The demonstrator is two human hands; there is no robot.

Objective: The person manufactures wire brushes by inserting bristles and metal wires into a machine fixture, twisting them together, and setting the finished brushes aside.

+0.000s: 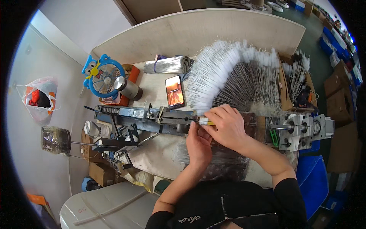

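Note:
My left hand and my right hand meet at the end of a long metal bench mechanism. The right fingers close on a small yellow-and-white piece at the mechanism's tip. Just below it the left thumb and fingers are pinched together; what they hold, if anything, is hidden. Behind my hands fans a large pile of wire-stemmed brushes with white bristle ends. Loose thin wires lie over dark plastic under my forearms.
A motor unit with a shaft stands at the right. Behind the mechanism are a lit phone, a wire bundle, a steel flask and a blue toy-shaped fan. A carton of brushes sits at the right.

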